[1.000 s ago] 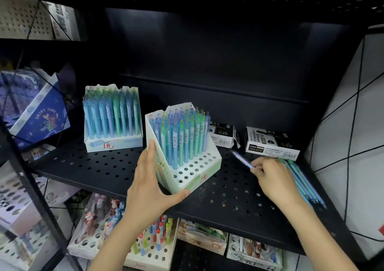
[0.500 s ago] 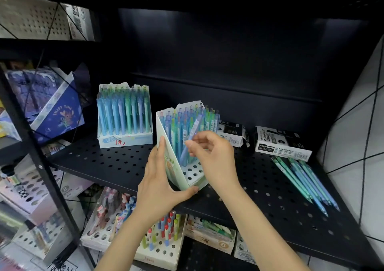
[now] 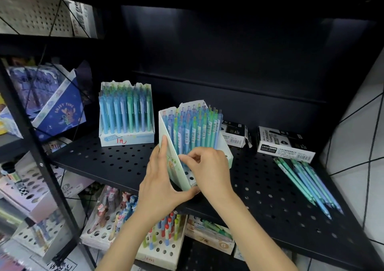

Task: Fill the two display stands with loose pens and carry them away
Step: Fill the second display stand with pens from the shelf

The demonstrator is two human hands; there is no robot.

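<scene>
We see the black perforated shelf (image 3: 116,162) running from lower left to right, its front edge falling away toward the lower right; bare shelf lies open between the stands and the loose pens. At the back left, the rear display stand (image 3: 126,115) sits square to the front, its pens upright. The near display stand (image 3: 187,144) stands close to the front edge, turned so one corner faces us; its pens rise upright, tilted slightly back (barcode labels face right). Two marker boxes (image 3: 282,144) rest against the rear right. The loose pens (image 3: 307,183) lie flat at the right, roughly parallel, long axes running from rear left to front right, tips toward the front edge. The left hand (image 3: 162,185) holds the near stand's left wall, fingers straight along it, thumb under the front corner. The right hand (image 3: 209,171) hovers at the stand's front rows, fingers curled; we cannot tell whether they pinch a pen.
</scene>
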